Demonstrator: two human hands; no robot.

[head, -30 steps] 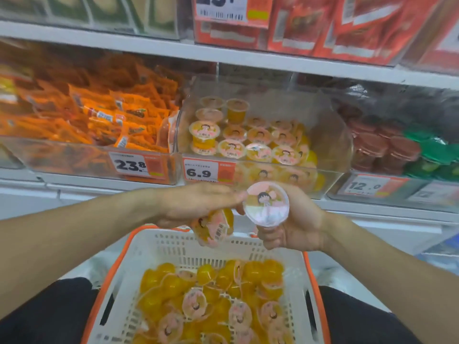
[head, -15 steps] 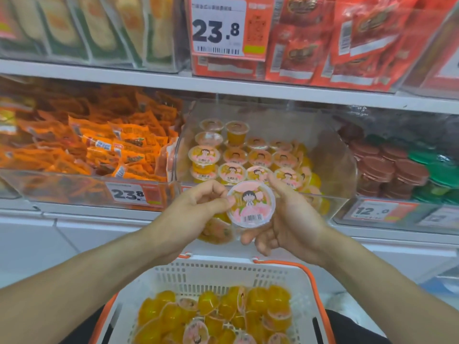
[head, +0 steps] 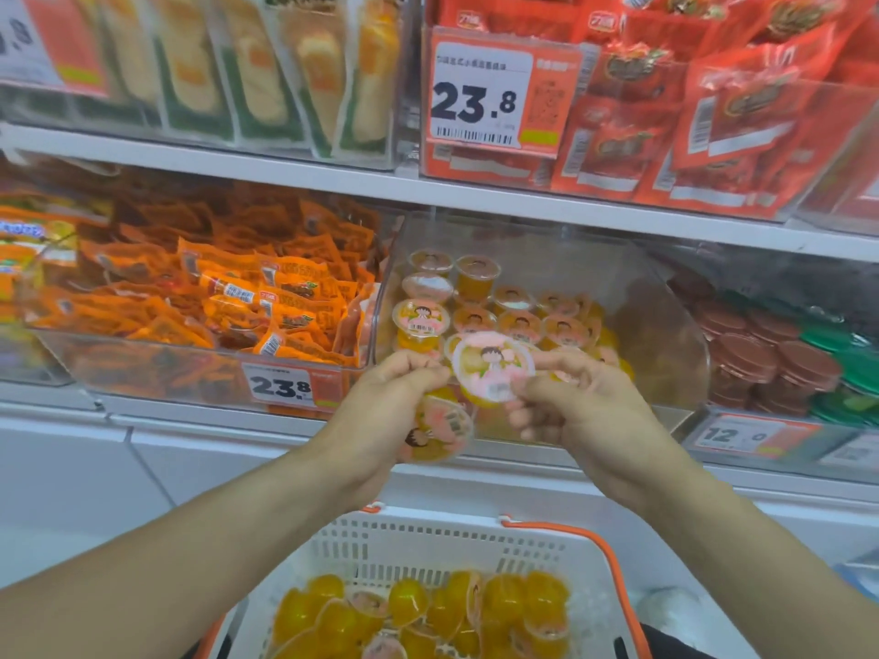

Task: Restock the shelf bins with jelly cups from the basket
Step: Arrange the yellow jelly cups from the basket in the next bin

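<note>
Your right hand (head: 578,406) pinches a round pink-lidded yellow jelly cup (head: 492,368) at its rim, lid facing you, before the clear plastic shelf bin (head: 666,325); your left hand (head: 385,411) curls round, seemingly, another cup (head: 440,430) above the white orange-handled basket (head: 428,544)

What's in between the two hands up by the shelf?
In the head view, a round jelly cup with a pink cartoon lid sits between the left hand and the right hand; fingers of both pinch its rim in front of the clear plastic bin.
</note>
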